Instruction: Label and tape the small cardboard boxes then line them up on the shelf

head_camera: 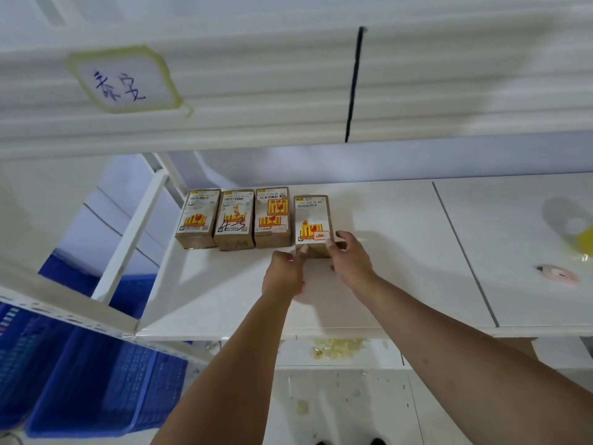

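Observation:
Three small labelled cardboard boxes stand side by side at the back left of the white shelf [401, 268]: the left box [198, 217], the middle box [234, 218] with black handwriting, and the right box [272, 216]. A fourth box [313, 221] sits just right of them, slightly nearer to me, with white and yellow labels on top. My left hand [284, 273] touches its near left corner with the fingertips. My right hand [349, 255] holds its near right corner, thumb on the front face and fingers along the right side.
A pink tape dispenser [558, 273] and a blurred yellow roll [580, 239] lie at the shelf's right. A higher shelf beam with a handwritten tag [123, 80] hangs overhead. Blue crates [96, 380] stand below left. The shelf surface right of the boxes is bare.

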